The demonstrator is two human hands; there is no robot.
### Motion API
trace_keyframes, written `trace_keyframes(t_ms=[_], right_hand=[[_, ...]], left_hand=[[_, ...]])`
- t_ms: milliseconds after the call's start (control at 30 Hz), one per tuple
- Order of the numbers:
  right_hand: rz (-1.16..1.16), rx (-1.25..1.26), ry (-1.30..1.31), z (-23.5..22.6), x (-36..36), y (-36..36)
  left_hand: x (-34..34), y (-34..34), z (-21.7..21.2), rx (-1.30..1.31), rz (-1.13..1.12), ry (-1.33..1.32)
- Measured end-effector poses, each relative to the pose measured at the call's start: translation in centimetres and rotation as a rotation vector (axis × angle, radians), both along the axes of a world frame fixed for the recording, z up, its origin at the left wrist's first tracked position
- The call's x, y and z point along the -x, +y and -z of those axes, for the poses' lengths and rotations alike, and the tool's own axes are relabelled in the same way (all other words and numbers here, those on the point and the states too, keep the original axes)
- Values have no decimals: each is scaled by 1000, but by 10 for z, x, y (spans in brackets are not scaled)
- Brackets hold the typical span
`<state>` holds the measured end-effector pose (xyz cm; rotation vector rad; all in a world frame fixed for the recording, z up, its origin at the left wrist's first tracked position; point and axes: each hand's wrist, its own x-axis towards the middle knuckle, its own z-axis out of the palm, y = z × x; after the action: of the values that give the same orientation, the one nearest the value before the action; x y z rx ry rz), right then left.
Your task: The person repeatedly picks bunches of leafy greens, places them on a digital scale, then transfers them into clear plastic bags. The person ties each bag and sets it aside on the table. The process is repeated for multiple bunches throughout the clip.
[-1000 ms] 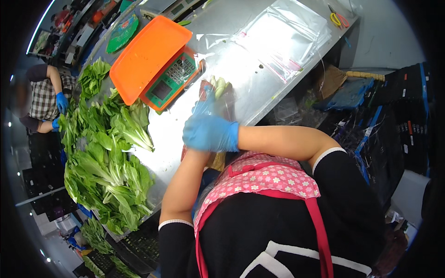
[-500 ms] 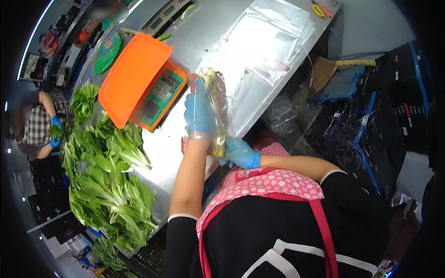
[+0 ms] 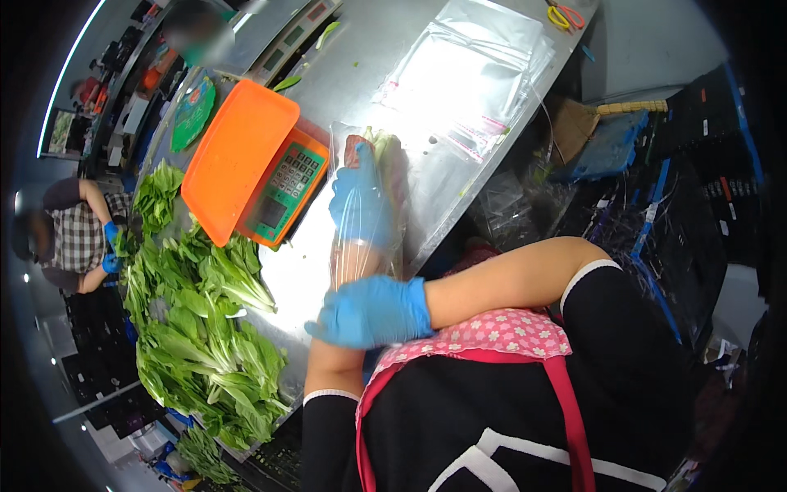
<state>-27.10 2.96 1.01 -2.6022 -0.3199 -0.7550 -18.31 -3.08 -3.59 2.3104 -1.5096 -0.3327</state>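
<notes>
A clear plastic bag (image 3: 398, 234) is drawn over my left hand (image 3: 361, 207) and part of that forearm. Inside it, my blue-gloved left hand is closed against a bunch of vegetables (image 3: 388, 156) with pale stem ends, one finger lying along it. Something reddish (image 3: 354, 149) shows at the far end of the bag. My right hand (image 3: 373, 313), also blue-gloved and slightly blurred, crosses over the left forearm. Its fingers are curled at the near, open end of the bag, and the plastic runs into its grip.
An orange scale (image 3: 283, 197) with a tilted tray stands left of the bag. Piled leafy greens (image 3: 205, 336) cover the table's left side. Flat clear bags (image 3: 475, 66) lie at the far right, near scissors (image 3: 566, 16). A co-worker (image 3: 78, 221) handles greens at far left.
My right hand has moved left from beside the bag's near end to over my left forearm. The bag's near end now spreads along the forearm.
</notes>
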Motion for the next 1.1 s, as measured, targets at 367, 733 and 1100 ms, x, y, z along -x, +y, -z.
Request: trace_keyframes(t_ms=[367, 733, 1100], right_hand=[[134, 106, -143, -135, -1, -114], [285, -20, 197, -158, -1, -258], [-78, -4, 261, -156, -2, -183]], left_hand=[[-80, 5, -105, 57, 710, -133], [-40, 17, -228, -247, 519, 319], [-62, 13, -192, -498, 435, -198]])
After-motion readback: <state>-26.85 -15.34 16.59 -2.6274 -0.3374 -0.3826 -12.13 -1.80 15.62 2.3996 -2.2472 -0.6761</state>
